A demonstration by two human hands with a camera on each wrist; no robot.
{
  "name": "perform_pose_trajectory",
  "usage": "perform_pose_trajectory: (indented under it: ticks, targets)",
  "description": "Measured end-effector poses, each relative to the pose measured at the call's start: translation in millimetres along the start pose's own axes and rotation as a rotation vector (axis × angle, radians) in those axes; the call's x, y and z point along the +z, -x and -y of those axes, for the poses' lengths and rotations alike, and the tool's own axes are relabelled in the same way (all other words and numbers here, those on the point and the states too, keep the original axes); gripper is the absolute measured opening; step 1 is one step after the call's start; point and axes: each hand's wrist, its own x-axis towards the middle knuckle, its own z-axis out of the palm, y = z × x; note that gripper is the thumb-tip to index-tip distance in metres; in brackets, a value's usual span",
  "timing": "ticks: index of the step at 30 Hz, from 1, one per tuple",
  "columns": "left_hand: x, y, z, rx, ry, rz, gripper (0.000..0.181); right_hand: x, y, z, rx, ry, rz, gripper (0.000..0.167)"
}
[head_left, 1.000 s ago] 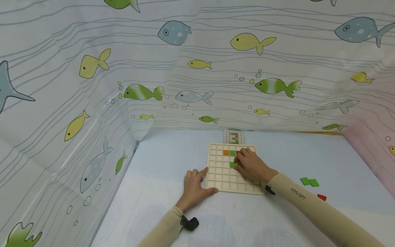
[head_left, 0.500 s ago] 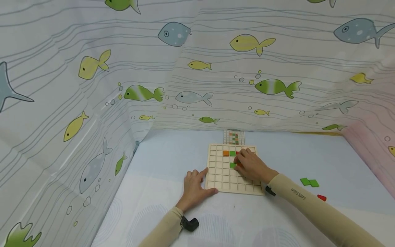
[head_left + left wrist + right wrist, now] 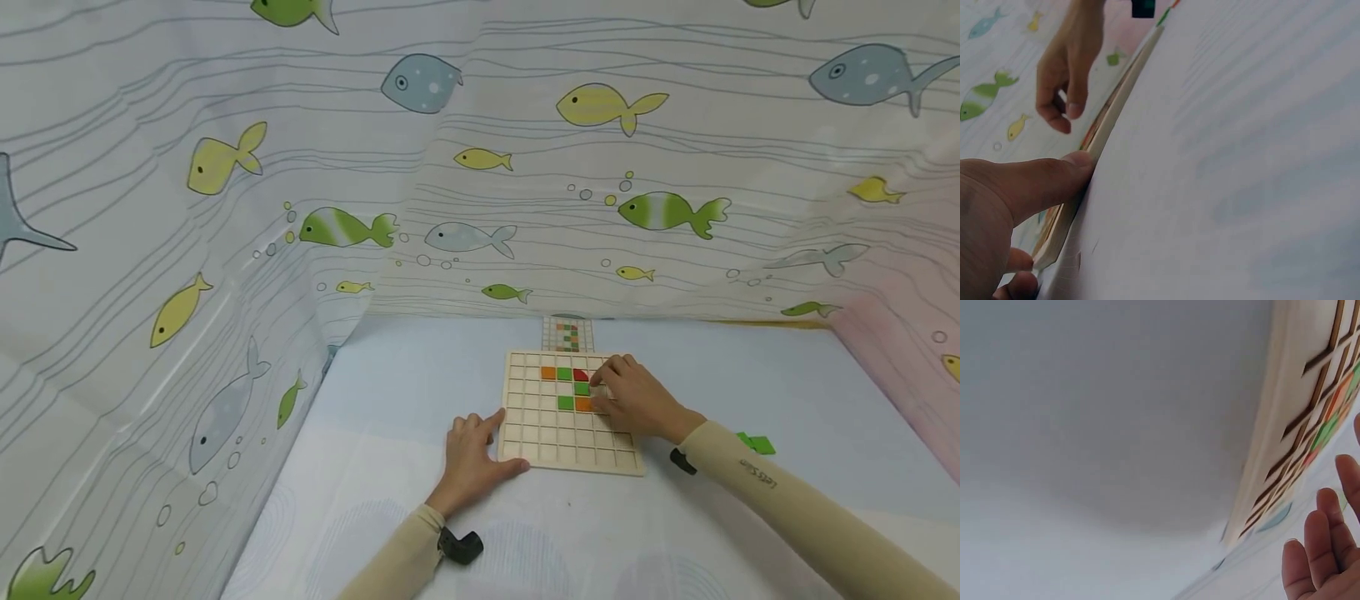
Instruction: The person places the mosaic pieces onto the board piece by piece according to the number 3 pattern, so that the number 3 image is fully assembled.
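Has, on the table (image 3: 420, 375), the grid board (image 3: 536, 429) with the card (image 3: 567, 333) beyond at twelve o'clock, tiles (image 3: 566, 402) in cells towards twelve, left hand (image 3: 472, 462) against its edge at eight, right hand (image 3: 637, 400) over three, loose tiles (image 3: 762, 445) farther out at three.

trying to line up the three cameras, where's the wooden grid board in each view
Head: wooden grid board, below and right of center.
Left wrist: its edge, slanting from upper middle to lower left.
Right wrist: its rim, upper right.
Shared landmark: right hand, visible in all three.
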Motion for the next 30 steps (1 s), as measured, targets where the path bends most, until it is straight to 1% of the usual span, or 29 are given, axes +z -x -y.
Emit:
perform_pose_trajectory:
  ticks: [3,7,11,17,23,26,30]
  targets:
    - [2.1,-0.3,0.6,0.003,-0.006,0.005,0.093,-10,10.1,-9,0.031,0.025,0.002,0.025]
    - [2.2,-0.6,0.1,0.005,-0.008,-0.001,0.093,-25,26.2,-22,0.043,0.055,-0.032,0.027]
    - [0.1,0.0,-1.1,-0.002,-0.005,-0.001,0.093,-35,44.3,-35,0.046,0.089,-0.061,0.027]
    - [-1.0,0.6,-2.5,-0.011,-0.006,0.003,0.092,-41,71.4,-53,0.053,0.121,-0.073,0.026]
    - [-1.2,0.3,-2.6,-0.016,-0.004,0.007,0.093,-45,93.9,-70,0.071,0.153,-0.085,0.026]
    - [-1.0,-0.1,-2.5,-0.019,-0.007,0.01,0.093,-48,105.3,-77,0.093,0.151,-0.075,0.026]
    - [-1.0,0.2,-1.9,-0.016,-0.007,0.011,0.093,-51,120.2,-86,0.086,0.146,-0.072,0.026]
